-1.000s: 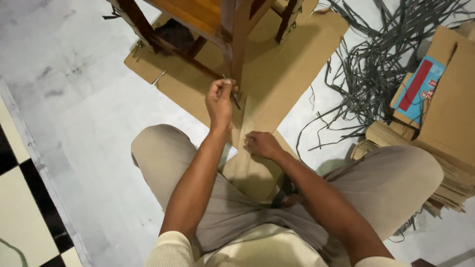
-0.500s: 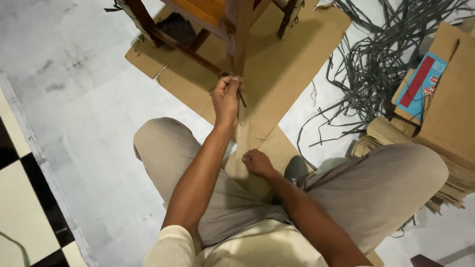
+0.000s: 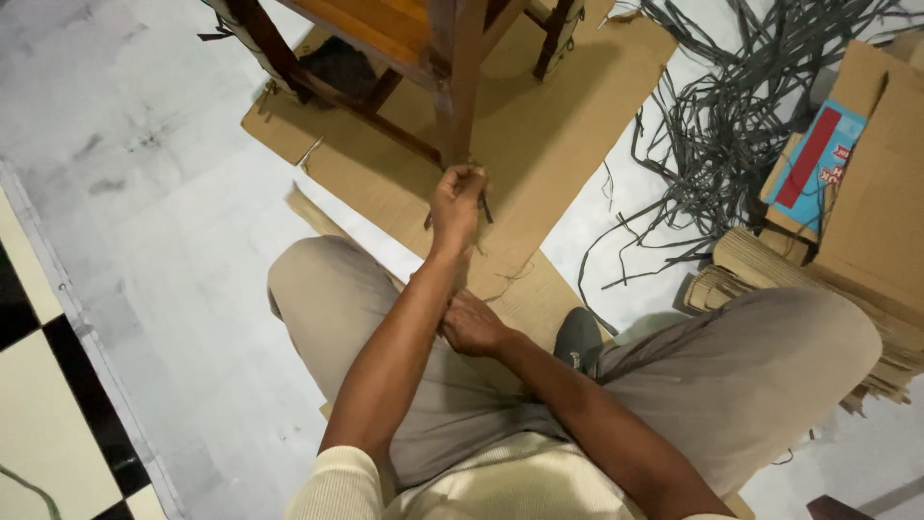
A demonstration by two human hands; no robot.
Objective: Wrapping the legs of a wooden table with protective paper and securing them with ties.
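Observation:
My left hand point(image 3: 457, 204) is closed around a thin dark strap point(image 3: 486, 206) at the foot of a wooden chair leg point(image 3: 460, 91). Short strap ends stick out on both sides of the fist. My right hand point(image 3: 472, 325) is a closed fist lower down, between my knees and partly behind my left forearm. It pinches the near end of a narrow cardboard strip point(image 3: 484, 272) that runs up toward the chair leg. The chair stands on a flat cardboard sheet point(image 3: 558, 116).
A tangle of grey straps point(image 3: 731, 106) lies on the floor at the upper right. Beside it are open cardboard boxes point(image 3: 866, 221) and a stack of corrugated strips point(image 3: 736, 270). My foot in a dark sock point(image 3: 577, 337) rests on the cardboard. Black-and-cream tiles point(image 3: 38, 404) border the left.
My left hand has shifted slightly right and down along the chair leg's foot. My right hand has drawn back toward my lap, behind the left forearm.

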